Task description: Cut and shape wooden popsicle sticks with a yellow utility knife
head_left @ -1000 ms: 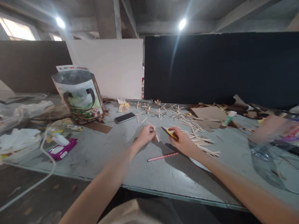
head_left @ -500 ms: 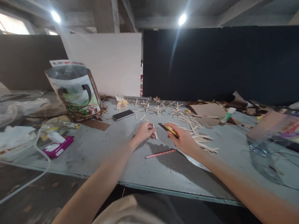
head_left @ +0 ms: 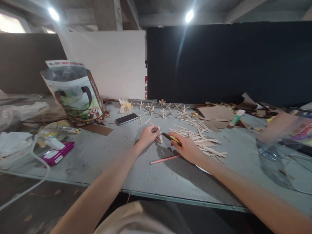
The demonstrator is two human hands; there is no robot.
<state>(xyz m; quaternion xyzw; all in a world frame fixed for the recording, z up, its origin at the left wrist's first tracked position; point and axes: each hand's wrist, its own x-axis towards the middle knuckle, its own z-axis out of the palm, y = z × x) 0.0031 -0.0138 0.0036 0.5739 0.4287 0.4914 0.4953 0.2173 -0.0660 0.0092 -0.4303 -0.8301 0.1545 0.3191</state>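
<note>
Both hands of mine are occupied above the grey table (head_left: pixel 107 159). My left hand (head_left: pixel 147 136) pinches a pale wooden stick (head_left: pixel 160 135) near its upper part, its lower end tilted down toward the tabletop; whether a second stick is tucked between my fingers, I cannot tell. My right hand (head_left: pixel 187 148) is wrapped around a yellow-and-black utility knife (head_left: pixel 175 140), its dark front end pointing left at the stick and very near it; I cannot make out whether the two touch.

Just below the knife, a pink pencil (head_left: pixel 164 159) lies on the table, its right end close under my right hand. Beyond that hand spreads a loose pile of wooden sticks (head_left: pixel 209 143), and farther back stand or lie several crossed-stick pieces (head_left: pixel 163 113). A dark-screened smartphone (head_left: pixel 126 119) rests beyond my left hand, with an open printed carton (head_left: pixel 73 97) farther left and a purple tissue pack (head_left: pixel 62 154) nearer the table's front edge. Off to the right, a green-and-white glue stick (head_left: pixel 236 118) leans by brown cardboard sheets (head_left: pixel 214 113).
</note>
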